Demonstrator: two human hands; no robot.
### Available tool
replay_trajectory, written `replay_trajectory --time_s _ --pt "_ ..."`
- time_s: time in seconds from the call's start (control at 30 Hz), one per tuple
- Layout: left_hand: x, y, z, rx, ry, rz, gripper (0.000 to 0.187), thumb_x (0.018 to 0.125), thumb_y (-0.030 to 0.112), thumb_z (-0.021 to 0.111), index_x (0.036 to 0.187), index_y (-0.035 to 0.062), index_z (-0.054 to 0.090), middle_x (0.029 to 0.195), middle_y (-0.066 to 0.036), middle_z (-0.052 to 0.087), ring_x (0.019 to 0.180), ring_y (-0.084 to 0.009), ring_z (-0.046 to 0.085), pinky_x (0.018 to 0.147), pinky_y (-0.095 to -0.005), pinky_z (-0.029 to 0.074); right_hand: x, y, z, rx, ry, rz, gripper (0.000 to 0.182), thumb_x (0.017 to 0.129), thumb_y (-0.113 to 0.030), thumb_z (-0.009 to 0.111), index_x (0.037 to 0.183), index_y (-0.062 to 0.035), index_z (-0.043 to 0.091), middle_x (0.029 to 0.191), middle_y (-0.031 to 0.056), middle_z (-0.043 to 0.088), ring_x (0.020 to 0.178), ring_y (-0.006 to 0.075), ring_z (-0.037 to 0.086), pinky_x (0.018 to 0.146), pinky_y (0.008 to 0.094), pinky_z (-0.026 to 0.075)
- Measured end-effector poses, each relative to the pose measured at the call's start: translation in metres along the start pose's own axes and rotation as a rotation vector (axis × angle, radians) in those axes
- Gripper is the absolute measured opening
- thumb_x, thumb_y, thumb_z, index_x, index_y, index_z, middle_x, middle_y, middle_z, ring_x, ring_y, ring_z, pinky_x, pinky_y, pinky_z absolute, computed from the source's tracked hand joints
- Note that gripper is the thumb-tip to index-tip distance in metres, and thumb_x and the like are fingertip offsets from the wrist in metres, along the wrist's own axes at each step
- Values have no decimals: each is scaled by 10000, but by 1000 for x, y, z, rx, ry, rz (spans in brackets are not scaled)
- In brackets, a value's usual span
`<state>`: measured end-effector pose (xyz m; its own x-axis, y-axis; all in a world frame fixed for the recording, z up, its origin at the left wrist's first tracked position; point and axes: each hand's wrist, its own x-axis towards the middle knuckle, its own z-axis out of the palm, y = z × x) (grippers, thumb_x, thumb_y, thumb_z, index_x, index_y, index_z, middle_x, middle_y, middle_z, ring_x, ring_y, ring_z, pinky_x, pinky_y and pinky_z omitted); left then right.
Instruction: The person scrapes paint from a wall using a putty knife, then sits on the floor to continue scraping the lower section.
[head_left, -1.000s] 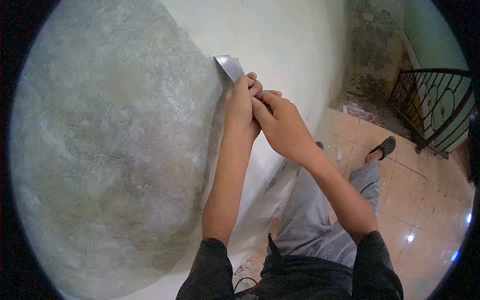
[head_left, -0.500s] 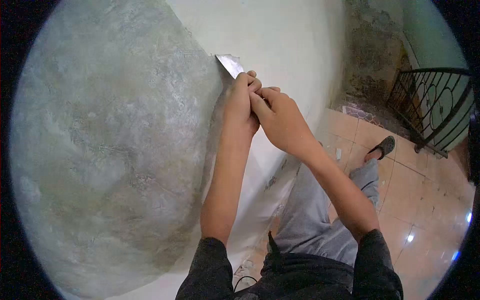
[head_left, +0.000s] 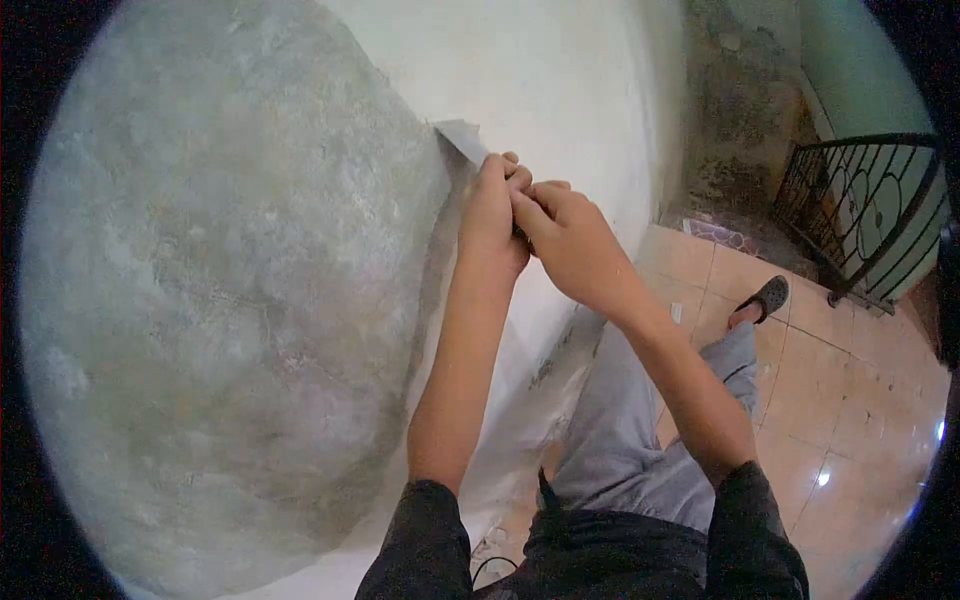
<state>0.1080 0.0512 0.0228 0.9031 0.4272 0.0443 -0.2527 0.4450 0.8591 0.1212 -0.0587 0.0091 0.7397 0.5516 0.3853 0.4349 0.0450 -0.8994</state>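
Note:
A scraper [head_left: 462, 138] with a flat metal blade touches the wall where grey bare plaster [head_left: 250, 260] meets white paint [head_left: 540, 80]. My left hand [head_left: 492, 215] is closed around it just behind the blade. Pressed against the left from the right side, my right hand [head_left: 575, 240] is closed too, its fingers wrapped at the tool's handle end. Both hands hide nearly all of the handle.
Below and to the right spreads a tiled floor [head_left: 820, 390], with my shoe [head_left: 773, 296] on it. A black metal railing [head_left: 860, 215] stands at the right by a stained wall section [head_left: 740, 110]. A small pale scrap [head_left: 676, 313] lies on the tiles.
Both hands and the scraper have shifted slightly down and to the right in view. The blade has turned from shiny to dull grey as its angle changed. The grip is the same.

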Motion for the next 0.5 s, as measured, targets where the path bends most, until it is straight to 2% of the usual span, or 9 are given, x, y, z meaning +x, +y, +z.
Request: replay_trajectory --time_s 0.1,0.23,0.3,0.33,0.4,0.5 --pt "-11 4 12 48 162 -14 190 847 156 448 983 23 446 626 15 381 560 -117 414 531 -268 389 -2 7 7 102 -24 26 384 906 -278 426 896 70 587 907 261 594 817 397 585 749 431 456" --pt "8 -3 -6 21 35 -16 188 843 159 446 979 29 455 622 17 381 561 -107 391 526 -255 364 0 6 3 61 -11 11 388 903 -278 430 894 72 599 931 272 591 823 404 587 757 433 457" --pt "4 -2 -10 58 30 -38 176 833 114 455 992 39 458 619 17 410 583 -126 430 623 -269 426 -3 7 5 85 -27 28 392 902 -281 432 886 73 601 940 276 590 821 406 587 757 435 457" --pt "-2 -4 -11 58 42 -44 176 833 114 455 992 39 458 619 17 410 583 -126 430 623 -269 426 -1 7 4 58 -37 30 394 902 -281 432 891 73 603 938 278 590 824 405 589 759 435 457" --pt "-3 -3 1 115 106 -27 199 830 158 443 989 41 469 608 26 379 572 -97 379 514 -247 328 2 7 2 31 -21 20 396 902 -282 432 896 74 605 936 280 590 828 405 590 760 434 457" --pt "6 -1 -1 95 113 -5 201 821 154 448 982 37 476 602 32 376 548 -91 366 499 -248 317 3 7 2 49 -13 27 396 902 -278 431 883 77 605 903 282 596 817 400 594 747 435 460"
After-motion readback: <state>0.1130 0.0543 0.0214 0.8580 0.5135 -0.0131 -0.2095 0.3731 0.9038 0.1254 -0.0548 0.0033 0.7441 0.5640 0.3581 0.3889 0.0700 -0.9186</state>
